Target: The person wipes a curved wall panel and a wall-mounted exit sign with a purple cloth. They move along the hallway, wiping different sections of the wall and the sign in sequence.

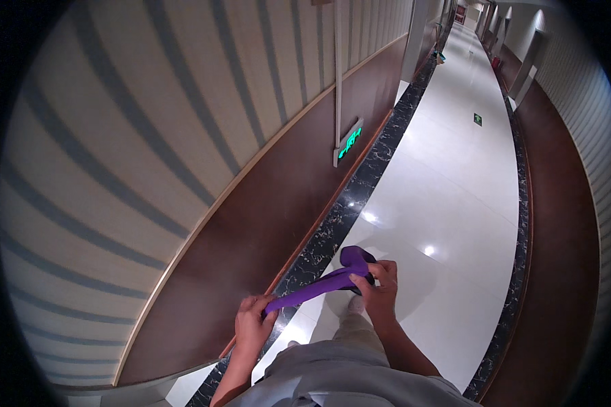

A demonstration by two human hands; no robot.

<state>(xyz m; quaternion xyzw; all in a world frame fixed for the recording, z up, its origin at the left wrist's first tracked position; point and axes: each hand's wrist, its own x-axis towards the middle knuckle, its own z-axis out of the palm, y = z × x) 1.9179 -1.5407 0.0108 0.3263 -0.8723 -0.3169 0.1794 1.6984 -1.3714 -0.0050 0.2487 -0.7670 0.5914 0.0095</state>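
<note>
A long strip of purple cloth (313, 291) is stretched between my two hands in front of my body. My left hand (254, 318) pinches its lower left end, near the black marbled floor border. At the other end my right hand (379, 287) grips the cloth between thumb and fingers, and a wider purple part folds up above the fingertips. Something black shows behind the cloth beside my right hand; what it is cannot be told.
A glossy tiled corridor floor (453, 168) runs ahead between panelled walls. A lit green exit sign (350, 142) is low on the left wall. A green arrow marker (477, 119) lies on the floor. Farther off, a broom (440, 58) stands left and a red object (496, 63) right.
</note>
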